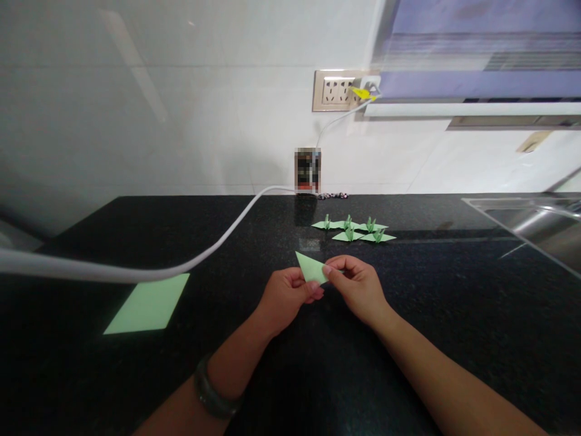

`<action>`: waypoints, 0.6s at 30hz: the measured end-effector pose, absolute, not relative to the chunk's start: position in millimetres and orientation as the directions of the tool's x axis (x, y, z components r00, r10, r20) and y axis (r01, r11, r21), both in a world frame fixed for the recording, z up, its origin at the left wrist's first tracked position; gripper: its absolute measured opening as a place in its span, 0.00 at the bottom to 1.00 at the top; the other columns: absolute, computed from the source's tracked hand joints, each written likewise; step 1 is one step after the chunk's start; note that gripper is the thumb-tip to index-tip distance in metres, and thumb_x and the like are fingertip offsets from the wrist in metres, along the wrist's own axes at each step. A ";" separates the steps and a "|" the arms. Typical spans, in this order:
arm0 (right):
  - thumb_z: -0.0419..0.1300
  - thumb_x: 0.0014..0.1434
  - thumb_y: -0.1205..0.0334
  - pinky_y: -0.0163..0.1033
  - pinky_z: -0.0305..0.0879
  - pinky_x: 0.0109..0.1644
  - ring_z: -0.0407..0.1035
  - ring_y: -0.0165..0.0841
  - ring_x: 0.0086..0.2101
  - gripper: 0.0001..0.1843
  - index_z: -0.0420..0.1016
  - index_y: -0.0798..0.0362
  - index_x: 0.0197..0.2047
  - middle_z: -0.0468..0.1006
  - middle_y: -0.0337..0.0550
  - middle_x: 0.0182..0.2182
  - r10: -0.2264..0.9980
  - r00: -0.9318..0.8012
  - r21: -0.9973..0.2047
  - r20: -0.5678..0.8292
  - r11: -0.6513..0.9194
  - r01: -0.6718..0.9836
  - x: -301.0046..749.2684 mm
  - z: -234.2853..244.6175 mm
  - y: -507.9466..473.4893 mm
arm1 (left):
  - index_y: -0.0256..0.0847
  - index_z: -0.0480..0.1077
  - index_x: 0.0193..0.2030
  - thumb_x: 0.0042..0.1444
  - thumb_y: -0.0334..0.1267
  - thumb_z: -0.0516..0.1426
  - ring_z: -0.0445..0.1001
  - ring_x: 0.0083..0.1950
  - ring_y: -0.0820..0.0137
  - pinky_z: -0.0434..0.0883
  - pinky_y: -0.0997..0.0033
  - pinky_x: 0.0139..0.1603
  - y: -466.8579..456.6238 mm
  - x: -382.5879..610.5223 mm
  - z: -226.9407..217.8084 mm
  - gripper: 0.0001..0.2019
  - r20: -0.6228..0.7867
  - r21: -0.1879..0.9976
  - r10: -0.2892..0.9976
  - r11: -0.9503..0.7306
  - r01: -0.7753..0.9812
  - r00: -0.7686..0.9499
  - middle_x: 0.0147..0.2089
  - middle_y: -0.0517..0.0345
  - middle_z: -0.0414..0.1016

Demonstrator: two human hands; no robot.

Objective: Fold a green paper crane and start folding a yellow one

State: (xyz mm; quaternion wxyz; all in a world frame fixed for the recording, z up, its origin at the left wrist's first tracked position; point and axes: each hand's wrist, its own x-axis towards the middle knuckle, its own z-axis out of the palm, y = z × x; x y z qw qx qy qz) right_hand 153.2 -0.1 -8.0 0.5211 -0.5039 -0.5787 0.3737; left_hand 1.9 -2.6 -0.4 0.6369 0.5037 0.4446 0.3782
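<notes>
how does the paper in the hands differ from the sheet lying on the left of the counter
The held paper looks folded to a point, while the sheet looks flat and unfolded. The held paper appears smaller; the sheet is broader. The held paper is pinched between the left hand and right hand, while the sheet lies on the counter, untouched. Both are pale green.
</notes>
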 end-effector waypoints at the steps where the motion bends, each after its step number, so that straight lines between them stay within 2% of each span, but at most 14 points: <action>1: 0.58 0.48 0.60 0.38 0.64 0.34 0.67 0.32 0.29 0.07 0.70 0.56 0.25 0.74 0.44 0.29 0.972 0.053 -0.958 0.229 0.215 0.190 153.2 -8.2 0.0 | 0.33 0.70 0.36 0.44 0.39 0.59 0.74 0.31 0.70 0.68 0.74 0.31 -2.7 1.9 -0.4 0.13 -0.185 0.978 0.929 0.205 -0.031 0.320 0.28 0.51 0.76; 18: 0.58 0.48 0.60 0.37 0.64 0.33 0.66 0.31 0.28 0.07 0.69 0.55 0.25 0.74 0.44 0.28 0.976 0.053 -0.963 0.209 0.196 0.186 153.0 -11.5 0.3 | 0.32 0.70 0.34 0.46 0.40 0.58 0.73 0.29 0.70 0.67 0.73 0.30 -3.1 1.9 1.3 0.12 -0.180 0.982 0.929 0.190 0.001 0.322 0.27 0.51 0.75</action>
